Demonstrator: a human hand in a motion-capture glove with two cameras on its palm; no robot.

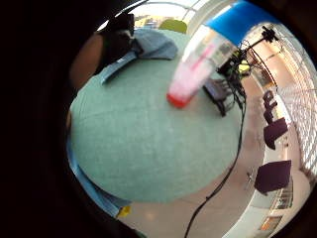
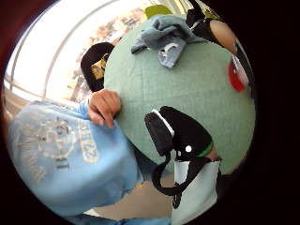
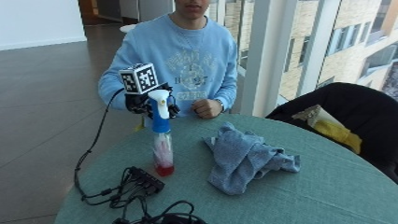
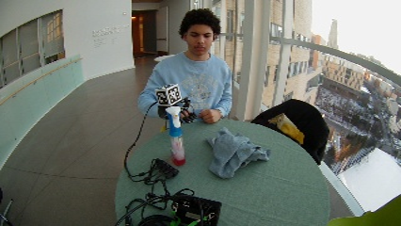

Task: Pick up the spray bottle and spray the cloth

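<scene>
The gloved right hand (image 3: 148, 103) is raised above the near edge of the table (image 3: 323, 186), in front of the person's chest and just behind the head of the spray bottle (image 3: 161, 140). The forearm comes up from the person's side with the elbow bent.

The table is round with a green cover and stands beside tall windows in a long corridor with a tiled floor. A dark chair (image 3: 348, 112) stands at the window side. A power strip (image 3: 144, 179) and black cables (image 3: 161, 217) lie on the table edge nearest the camera.

The spray bottle stands upright on the table, white trigger head, blue collar, red liquid at the base. Contact with the hand cannot be confirmed; whether the right hand's fingers are curled or straight cannot be told. The blue cloth (image 3: 245, 156) lies crumpled beside the bottle, apart from it. The bare left hand (image 3: 207, 108) rests on the table edge, fingers curled, holding nothing.
</scene>
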